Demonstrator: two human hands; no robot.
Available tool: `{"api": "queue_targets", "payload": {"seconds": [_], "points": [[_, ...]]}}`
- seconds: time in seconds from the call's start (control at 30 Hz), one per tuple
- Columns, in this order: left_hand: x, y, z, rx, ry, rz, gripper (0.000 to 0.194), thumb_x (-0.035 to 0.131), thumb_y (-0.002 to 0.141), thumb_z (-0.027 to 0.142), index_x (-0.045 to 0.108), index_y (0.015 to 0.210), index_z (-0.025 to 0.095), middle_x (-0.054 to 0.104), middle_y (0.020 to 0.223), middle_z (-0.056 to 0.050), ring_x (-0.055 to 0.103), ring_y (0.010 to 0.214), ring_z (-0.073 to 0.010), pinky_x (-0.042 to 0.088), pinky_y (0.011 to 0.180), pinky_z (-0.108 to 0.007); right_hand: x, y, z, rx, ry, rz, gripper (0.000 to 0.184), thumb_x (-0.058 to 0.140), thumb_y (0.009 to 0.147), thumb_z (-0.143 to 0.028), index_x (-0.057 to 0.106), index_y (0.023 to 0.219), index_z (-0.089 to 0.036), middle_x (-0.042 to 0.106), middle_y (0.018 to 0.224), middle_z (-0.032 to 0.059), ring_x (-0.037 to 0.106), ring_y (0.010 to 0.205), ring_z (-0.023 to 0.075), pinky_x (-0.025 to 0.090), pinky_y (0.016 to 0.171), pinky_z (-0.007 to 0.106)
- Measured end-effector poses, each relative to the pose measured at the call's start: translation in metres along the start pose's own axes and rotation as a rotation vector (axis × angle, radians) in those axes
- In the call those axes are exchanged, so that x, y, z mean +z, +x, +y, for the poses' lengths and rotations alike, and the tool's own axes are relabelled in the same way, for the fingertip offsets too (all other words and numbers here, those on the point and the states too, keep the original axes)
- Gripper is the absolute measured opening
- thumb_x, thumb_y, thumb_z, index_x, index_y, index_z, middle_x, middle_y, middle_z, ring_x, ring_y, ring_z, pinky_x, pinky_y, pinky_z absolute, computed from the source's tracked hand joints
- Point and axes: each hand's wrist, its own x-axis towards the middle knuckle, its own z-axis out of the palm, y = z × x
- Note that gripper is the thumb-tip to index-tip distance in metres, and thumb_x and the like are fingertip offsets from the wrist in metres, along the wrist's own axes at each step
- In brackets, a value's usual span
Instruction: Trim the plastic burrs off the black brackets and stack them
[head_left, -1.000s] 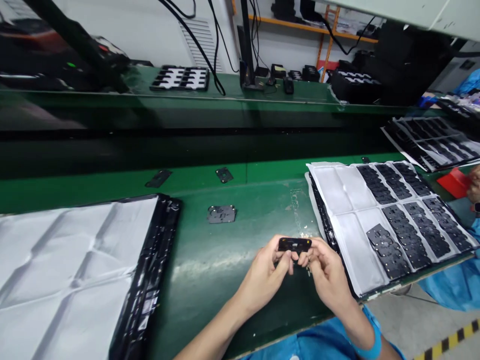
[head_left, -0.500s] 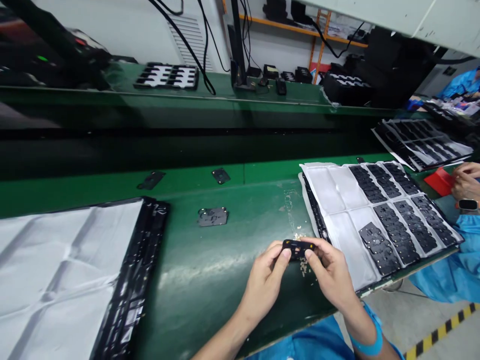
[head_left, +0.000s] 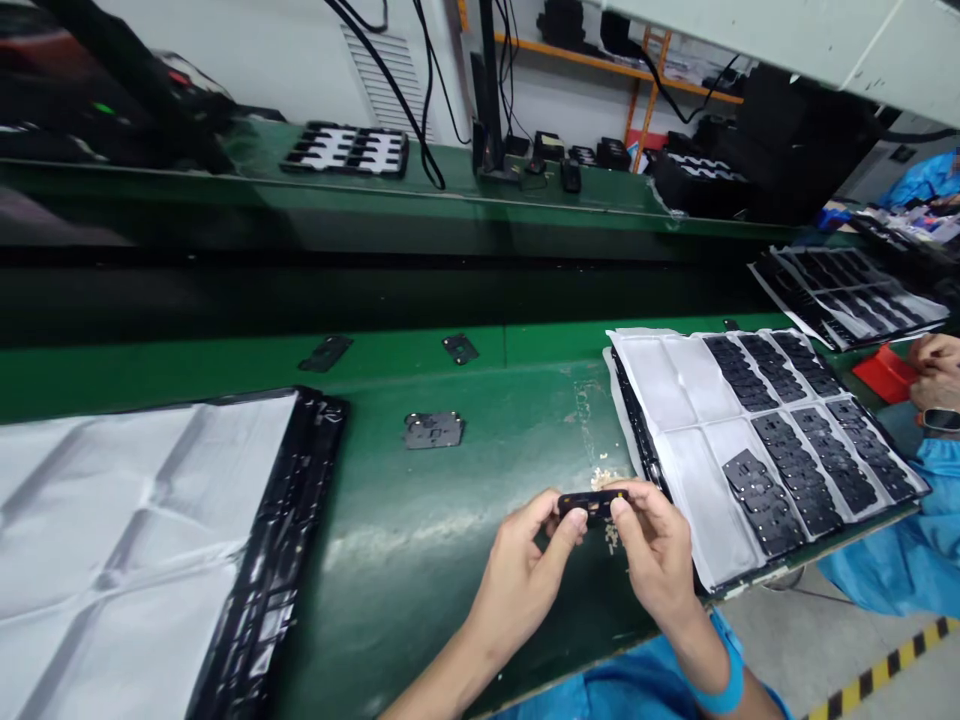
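Held between both hands over the green table is a small flat black plastic part with cutouts and gold-coloured spots. My left hand pinches its left end between thumb and fingers. At the other end, the thumb and fingers of my right hand grip it. Tiny pale bits are scattered on the table just behind and below the part. To the right of my hands lies a white-lined tray holding rows of similar black parts.
Single black parts lie on the table left of centre and further back. A stack of white-covered trays fills the left side. A co-worker's hands are at the far right, beside a red object. A raised shelf runs behind.
The black part has tilted in my fingers and shows a narrower face. My left-hand fingers have shifted slightly on it. The whole view has moved a little.
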Motion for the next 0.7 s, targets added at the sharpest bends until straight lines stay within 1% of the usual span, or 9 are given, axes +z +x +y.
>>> {"api": "queue_targets", "payload": {"seconds": [0.17,0.27,0.4,0.53,0.7], "points": [[-0.004,-0.005,0.006,0.002,0.036,-0.061,0.038,0.051,0.103,0.047,0.062,0.079,0.02,0.061,0.068,0.0,0.06,0.065,-0.0171,0.04,0.057,-0.025,0.0,0.001,-0.005,-0.076,-0.025,-0.027,0.017,0.057,0.105,-0.021,0.074,0.106,-0.024,0.077,0.098,0.0045,0.074,0.092,0.02,0.058,0.081,0.028],[-0.007,-0.007,0.01,0.006,0.051,-0.095,0.04,0.047,0.105,0.048,0.058,0.077,0.02,0.057,0.065,0.001,0.056,0.061,-0.016,0.038,0.055,-0.025,0.0,0.001,-0.007,-0.09,-0.037,-0.046,0.017,0.056,0.105,-0.02,0.073,0.105,-0.024,0.076,0.094,0.0023,0.073,0.085,0.018,0.056,0.076,0.026],[-0.009,-0.008,0.013,0.036,0.09,-0.111,0.043,0.045,0.106,0.046,0.049,0.071,0.022,0.052,0.065,0.002,0.051,0.06,-0.015,0.036,0.057,-0.026,-0.001,0.001,-0.007,-0.071,-0.032,-0.057,0.015,0.057,0.105,-0.022,0.072,0.101,-0.024,0.073,0.085,0.0001,0.07,0.075,0.0162,0.053,0.07,0.024],[-0.01,-0.008,0.014,0.065,0.121,-0.126,0.041,0.043,0.107,0.044,0.049,0.072,0.022,0.051,0.068,0.002,0.051,0.064,-0.0161,0.038,0.062,-0.027,0.0,0.002,-0.007,-0.041,0.003,-0.046,0.018,0.057,0.105,-0.025,0.069,0.092,-0.022,0.069,0.08,0.0001,0.065,0.071,0.0158,0.051,0.066,0.024],[-0.01,-0.011,0.012,0.066,0.078,-0.189,0.039,0.042,0.108,0.043,0.049,0.076,0.022,0.053,0.07,0.002,0.053,0.068,-0.017,0.039,0.066,-0.028,0.004,0.0,-0.005,0.06,0.078,0.001,0.022,0.059,0.103,-0.033,0.064,0.085,-0.021,0.061,0.072,-0.0015,0.057,0.063,0.0148,0.046,0.059,0.024]]}}
